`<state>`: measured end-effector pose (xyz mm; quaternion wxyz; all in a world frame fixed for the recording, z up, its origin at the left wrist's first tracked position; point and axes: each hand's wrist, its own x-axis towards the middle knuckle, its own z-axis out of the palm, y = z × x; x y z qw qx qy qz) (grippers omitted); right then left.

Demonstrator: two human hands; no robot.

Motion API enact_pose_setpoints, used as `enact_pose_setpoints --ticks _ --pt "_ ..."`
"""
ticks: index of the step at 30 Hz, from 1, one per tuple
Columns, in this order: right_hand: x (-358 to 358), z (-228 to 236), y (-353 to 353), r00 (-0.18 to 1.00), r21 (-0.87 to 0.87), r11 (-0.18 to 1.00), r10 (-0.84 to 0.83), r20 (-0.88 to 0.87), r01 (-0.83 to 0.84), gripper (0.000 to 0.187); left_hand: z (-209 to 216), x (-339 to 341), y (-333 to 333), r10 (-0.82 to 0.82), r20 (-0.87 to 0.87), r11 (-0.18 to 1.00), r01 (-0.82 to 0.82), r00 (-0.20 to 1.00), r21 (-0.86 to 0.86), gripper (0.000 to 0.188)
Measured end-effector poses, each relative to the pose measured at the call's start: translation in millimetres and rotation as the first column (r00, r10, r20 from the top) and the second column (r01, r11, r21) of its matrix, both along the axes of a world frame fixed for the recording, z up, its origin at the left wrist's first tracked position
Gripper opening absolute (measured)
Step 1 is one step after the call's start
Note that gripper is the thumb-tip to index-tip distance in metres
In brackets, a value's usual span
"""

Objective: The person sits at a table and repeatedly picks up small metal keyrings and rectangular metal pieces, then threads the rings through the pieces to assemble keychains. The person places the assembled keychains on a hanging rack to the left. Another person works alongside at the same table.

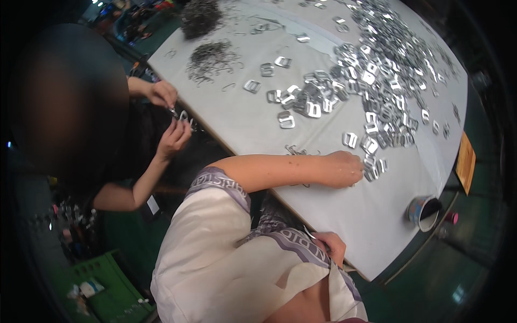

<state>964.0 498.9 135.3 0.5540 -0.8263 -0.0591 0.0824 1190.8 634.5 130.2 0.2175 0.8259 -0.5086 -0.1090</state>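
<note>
My left arm stretches across the table, and my left hand is closed, with its fingers curled down beside a few silver metal buckles. Whatever those fingers may hold is hidden beneath the hand. Low at the table's near edge, my right hand is closed on a shiny silver metal piece, of which only a thin end shows. Under and behind my left forearm lie several thin wire hooks. A large heap of silver buckles spreads over the far right of the table.
On the white table lie a loose pile of wire pieces and a denser dark clump. A cup-like container stands at the right edge. At left, another person's hands handle small metal parts. A green crate sits below.
</note>
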Motion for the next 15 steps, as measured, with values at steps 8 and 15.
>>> enact_pose_setpoints --ticks 8,15 --pt "-3.1 -9.3 -1.1 1.000 0.007 1.000 -0.003 0.006 0.002 0.016 38.0 181.5 233.0 0.989 0.145 0.003 -1.000 0.000 -0.018 0.041" --pt "-8.1 -16.6 -5.1 0.998 0.013 0.999 -0.038 -0.043 0.038 0.015 -21.2 222.3 383.9 0.948 0.119 -0.306 -0.947 -0.294 0.095 0.077"
